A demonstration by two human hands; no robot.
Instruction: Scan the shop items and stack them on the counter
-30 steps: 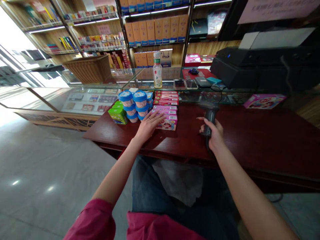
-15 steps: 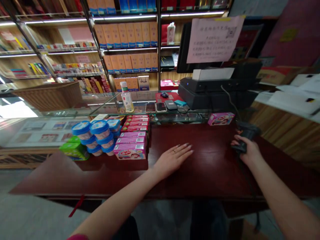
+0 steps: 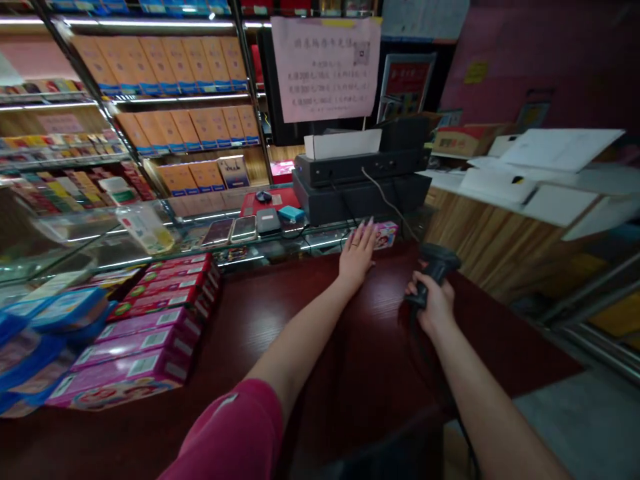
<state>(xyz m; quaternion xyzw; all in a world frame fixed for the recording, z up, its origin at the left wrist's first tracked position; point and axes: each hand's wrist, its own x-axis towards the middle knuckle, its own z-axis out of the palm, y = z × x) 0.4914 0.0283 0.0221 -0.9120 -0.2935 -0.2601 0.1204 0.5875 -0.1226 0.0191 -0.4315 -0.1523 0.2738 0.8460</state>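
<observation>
The pink paper sign (image 3: 325, 70) carries Chinese characters, apparently including 200, 300 and 500. Print on the purple box (image 3: 387, 235) is illegible.

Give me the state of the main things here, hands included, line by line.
Left hand: open, fingers extended over part of a small pink box; contact unclear
Right hand: closed around the scanner
Scanner: held, its cable hanging down
Small pink box: partly hidden
Purple boxes: lined up
Red boxes: lined up
Blue-lidded tubs: lids on
Bottle: capped
</observation>
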